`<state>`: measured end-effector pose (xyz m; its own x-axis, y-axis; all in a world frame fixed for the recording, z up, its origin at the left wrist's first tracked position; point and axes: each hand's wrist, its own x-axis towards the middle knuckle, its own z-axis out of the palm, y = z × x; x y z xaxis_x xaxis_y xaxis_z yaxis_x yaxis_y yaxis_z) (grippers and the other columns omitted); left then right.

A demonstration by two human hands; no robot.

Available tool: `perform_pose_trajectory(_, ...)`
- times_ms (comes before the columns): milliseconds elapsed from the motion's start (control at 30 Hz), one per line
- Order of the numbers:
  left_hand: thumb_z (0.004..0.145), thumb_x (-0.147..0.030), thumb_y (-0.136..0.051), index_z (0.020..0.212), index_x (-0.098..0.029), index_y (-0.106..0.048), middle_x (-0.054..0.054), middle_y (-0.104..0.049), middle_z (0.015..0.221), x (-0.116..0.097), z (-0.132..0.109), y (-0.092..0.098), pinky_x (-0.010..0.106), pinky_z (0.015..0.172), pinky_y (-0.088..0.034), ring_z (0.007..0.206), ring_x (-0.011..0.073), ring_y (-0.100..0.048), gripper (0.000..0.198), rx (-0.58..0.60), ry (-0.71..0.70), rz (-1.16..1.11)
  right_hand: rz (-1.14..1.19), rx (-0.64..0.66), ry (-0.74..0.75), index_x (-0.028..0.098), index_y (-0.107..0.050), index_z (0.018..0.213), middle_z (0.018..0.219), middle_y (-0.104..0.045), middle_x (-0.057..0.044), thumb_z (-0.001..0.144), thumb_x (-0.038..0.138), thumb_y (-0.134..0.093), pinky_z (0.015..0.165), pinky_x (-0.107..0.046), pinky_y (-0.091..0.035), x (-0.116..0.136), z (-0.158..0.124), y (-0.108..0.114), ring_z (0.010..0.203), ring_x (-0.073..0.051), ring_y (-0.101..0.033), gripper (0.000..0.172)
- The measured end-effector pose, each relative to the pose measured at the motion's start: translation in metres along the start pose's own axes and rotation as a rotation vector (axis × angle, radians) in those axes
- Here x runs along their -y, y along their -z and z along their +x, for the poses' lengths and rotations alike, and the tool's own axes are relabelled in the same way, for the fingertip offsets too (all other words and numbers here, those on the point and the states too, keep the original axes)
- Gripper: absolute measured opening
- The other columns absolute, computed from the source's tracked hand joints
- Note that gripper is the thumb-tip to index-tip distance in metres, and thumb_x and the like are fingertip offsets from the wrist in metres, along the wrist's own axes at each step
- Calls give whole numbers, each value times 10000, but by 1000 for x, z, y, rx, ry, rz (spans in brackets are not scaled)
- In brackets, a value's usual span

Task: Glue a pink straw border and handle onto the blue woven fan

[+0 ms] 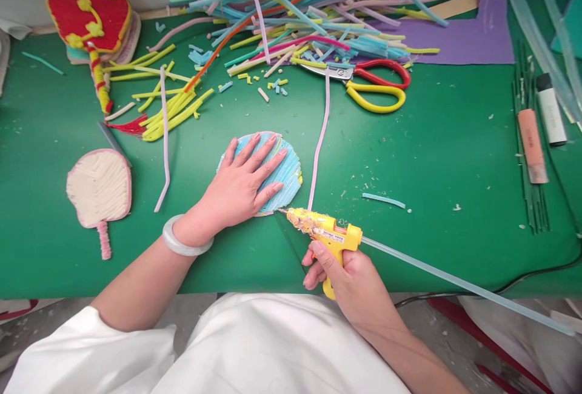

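Observation:
My left hand (243,185) lies flat with fingers spread on a round blue fan piece (288,170) covered in light blue strips with a yellow edge. My right hand (350,282) grips a yellow glue gun (327,233). Its nozzle points left at the lower edge of the blue piece. A long clear glue stick (454,282) runs out of the gun's back to the right. A pale pink strip (318,145) lies just right of the blue piece.
A pile of coloured strips (295,12) covers the far side of the green table (454,157). Red-and-yellow scissors (377,82) lie behind. A cream fan (99,191) and a red fan (88,15) sit left. Purple sheet (486,30), glue sticks (531,145) right.

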<state>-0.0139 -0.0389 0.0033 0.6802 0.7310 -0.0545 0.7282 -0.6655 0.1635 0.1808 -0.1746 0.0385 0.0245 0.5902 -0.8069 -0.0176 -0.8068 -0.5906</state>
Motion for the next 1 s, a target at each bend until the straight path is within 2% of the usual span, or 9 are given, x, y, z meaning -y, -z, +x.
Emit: perform_pose_trajectory(1000, 1017, -482, -340, 1557, -278, -269, 65, -226, 1639, 0, 0, 0, 590, 1201, -77, 1520, 324, -138, 582, 3, 9, -3, -6, 8, 15, 197, -608, 660, 530, -669, -47, 662, 815, -573, 591, -267, -519, -4, 0, 1, 537, -161, -636, 619)
